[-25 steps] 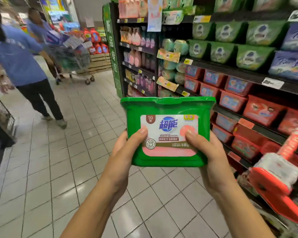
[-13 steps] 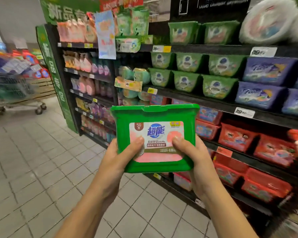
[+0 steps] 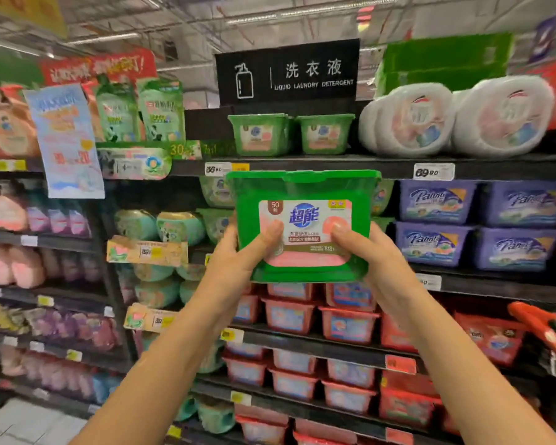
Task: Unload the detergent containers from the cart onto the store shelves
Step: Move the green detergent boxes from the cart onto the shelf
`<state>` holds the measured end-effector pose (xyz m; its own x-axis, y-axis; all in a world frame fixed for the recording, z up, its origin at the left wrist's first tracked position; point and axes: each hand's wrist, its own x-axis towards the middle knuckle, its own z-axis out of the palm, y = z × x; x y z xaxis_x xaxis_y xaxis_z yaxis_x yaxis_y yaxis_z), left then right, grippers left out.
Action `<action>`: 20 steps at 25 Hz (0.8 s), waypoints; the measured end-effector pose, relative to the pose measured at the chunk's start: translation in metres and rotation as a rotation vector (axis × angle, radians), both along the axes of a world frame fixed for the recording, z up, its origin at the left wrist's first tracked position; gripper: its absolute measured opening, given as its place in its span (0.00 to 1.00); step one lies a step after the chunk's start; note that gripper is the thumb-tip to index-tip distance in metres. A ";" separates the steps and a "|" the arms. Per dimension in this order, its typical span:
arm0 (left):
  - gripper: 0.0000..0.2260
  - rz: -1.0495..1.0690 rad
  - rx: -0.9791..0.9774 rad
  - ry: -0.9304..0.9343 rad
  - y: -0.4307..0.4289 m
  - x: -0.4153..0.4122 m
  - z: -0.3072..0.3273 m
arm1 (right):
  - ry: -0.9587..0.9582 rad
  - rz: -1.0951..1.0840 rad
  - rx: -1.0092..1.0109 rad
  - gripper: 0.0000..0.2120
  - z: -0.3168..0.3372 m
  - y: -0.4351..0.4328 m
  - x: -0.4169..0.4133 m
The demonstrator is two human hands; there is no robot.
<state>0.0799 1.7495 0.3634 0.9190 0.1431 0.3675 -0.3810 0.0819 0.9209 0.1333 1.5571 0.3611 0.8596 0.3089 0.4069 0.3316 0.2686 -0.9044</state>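
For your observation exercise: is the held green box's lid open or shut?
Shut: the green box has its lid flush along the top rim.

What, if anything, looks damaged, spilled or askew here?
Nothing stands out. The green detergent box is level, lid shut, held by the left hand and right hand; the matching boxes on the top shelf sit upright.

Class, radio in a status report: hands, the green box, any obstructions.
Both grip the green box: left hand, right hand. Box in air before shelves, unshelved. No obstruction seen.
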 end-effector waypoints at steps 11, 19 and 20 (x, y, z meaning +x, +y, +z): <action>0.22 0.063 0.365 -0.195 0.045 0.275 0.126 | -0.240 -0.129 -0.193 0.26 0.145 0.009 0.236; 0.23 -0.013 0.555 -0.106 0.051 0.425 0.141 | -0.157 -0.296 -0.369 0.19 0.145 0.008 0.368; 0.22 -0.024 0.552 -0.097 0.051 0.438 0.140 | -0.163 -0.329 -0.380 0.21 0.143 0.008 0.378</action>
<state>0.5175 1.8008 0.5031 0.8778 -0.1147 0.4651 -0.4702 -0.3925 0.7905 0.5112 1.5651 0.5043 0.8710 0.1852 0.4550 0.4874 -0.2100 -0.8475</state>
